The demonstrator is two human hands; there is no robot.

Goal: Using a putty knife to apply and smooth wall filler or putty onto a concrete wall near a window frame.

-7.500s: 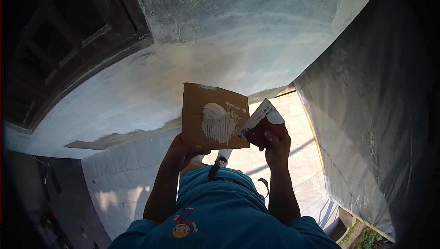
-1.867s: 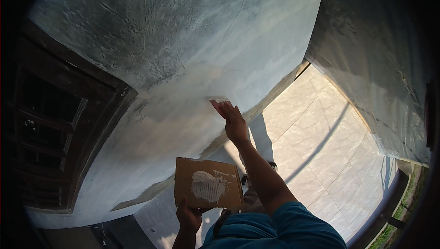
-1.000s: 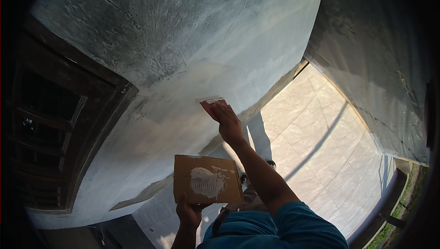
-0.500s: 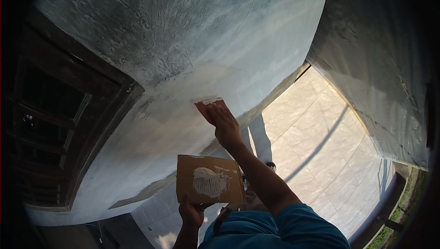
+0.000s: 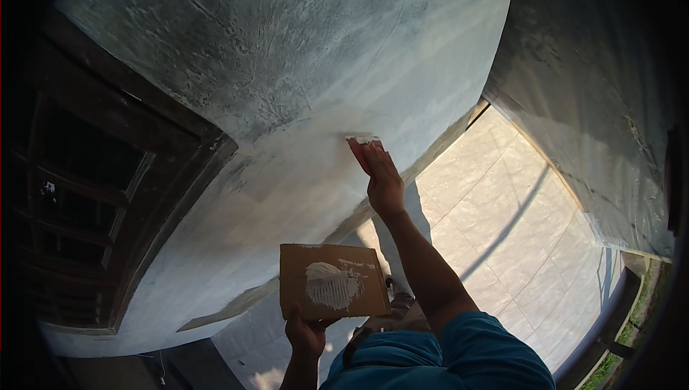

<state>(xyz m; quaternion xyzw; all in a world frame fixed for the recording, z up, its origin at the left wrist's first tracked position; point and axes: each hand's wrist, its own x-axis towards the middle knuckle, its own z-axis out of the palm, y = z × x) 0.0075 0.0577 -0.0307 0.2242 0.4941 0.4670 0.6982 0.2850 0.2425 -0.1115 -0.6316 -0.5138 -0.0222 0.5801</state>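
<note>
Head view: right hand (image 5: 385, 180) grips a red spreader (image 5: 357, 156), fingers laid nearly straight along its near face, thumb hidden. Spreader's far edge, smeared white, appears to meet the wall (image 5: 280, 182) on a pale stretch beside rougher grey plaster. Left hand (image 5: 305, 334) grasps a cardboard piece (image 5: 293, 264) at its near left part: thumb on top, other fingers mostly out of sight beneath. Cardboard is nearer the body than the spreader, well apart from it. On its face, a mound of white paste (image 5: 332, 286), ridged toward the body; thin smears to its right. Blue shirt (image 5: 474, 350) close behind. Farther left, dark wooden frame (image 5: 172, 167) with panes. Right: sunlit pale floor (image 5: 495, 218) crossed by a shadow, then a translucent sheet (image 5: 574, 88).
</note>
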